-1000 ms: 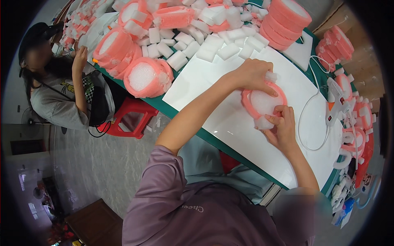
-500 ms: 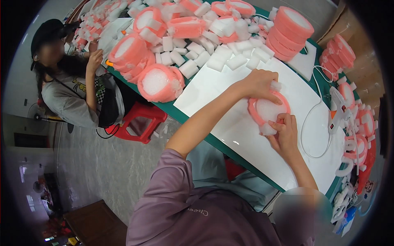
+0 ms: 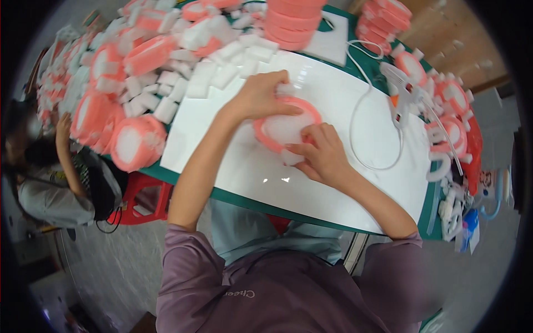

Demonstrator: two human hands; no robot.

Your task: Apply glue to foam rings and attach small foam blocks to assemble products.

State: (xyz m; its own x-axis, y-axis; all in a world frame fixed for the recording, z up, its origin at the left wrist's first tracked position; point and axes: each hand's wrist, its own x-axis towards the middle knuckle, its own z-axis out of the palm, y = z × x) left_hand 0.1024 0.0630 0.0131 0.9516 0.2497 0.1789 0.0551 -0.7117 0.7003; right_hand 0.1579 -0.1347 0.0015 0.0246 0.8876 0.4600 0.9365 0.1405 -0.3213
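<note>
On the white board point(image 3: 239, 177) lies a round pink foam ring point(image 3: 263, 135) with a white foam middle. My left hand point(image 3: 256, 95) grips its far side, thumb over the rim and fingers around a small white foam block point(image 3: 286, 89). At the near edge, my right hand point(image 3: 326, 155) pinches another white foam block point(image 3: 291, 158) against the rim. Both hands are closed. My left fingertips are partly hidden behind the far block.
A white glue gun point(image 3: 397, 91) with a looping white cable point(image 3: 351, 130) lies to the right. Loose white blocks point(image 3: 225, 76) and pink foam rings point(image 3: 139, 141) crowd the left. A pink stack point(image 3: 291, 25) stands behind. A co-worker's hand point(image 3: 64, 125) shows at far left.
My view has swung to the right, so the table and the co-worker appear farther left. Both hands stay on the ring, in nearly the same hold.
</note>
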